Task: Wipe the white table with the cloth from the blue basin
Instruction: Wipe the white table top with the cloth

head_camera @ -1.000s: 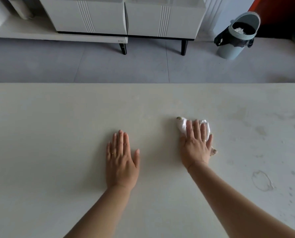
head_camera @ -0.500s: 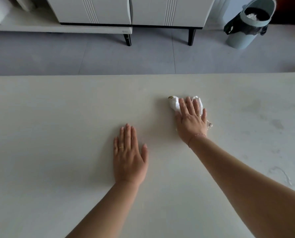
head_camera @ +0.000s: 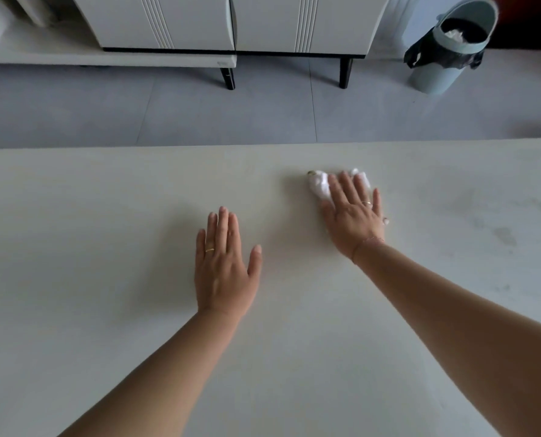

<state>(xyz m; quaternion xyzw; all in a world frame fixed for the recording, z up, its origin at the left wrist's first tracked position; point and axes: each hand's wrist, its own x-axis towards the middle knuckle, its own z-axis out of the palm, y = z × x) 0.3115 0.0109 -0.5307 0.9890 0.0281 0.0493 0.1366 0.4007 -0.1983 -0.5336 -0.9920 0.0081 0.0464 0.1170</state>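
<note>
A small bunched white cloth (head_camera: 319, 186) lies on the white table (head_camera: 105, 216), a little short of its far edge. My right hand (head_camera: 354, 216) presses flat on the cloth with straight fingers and covers most of it. My left hand (head_camera: 223, 266) rests flat on the bare tabletop, palm down, to the left of and nearer than the right hand. The blue basin is out of view.
Faint grey smudges and marks (head_camera: 502, 234) show on the table's right part. Beyond the far edge is grey tiled floor, with a white cabinet on black legs (head_camera: 231, 23) and a pale blue bin with a black liner (head_camera: 448, 48) at the back right.
My right hand has slid the cloth away from me toward the table's far edge. The left hand has stayed flat in place.
</note>
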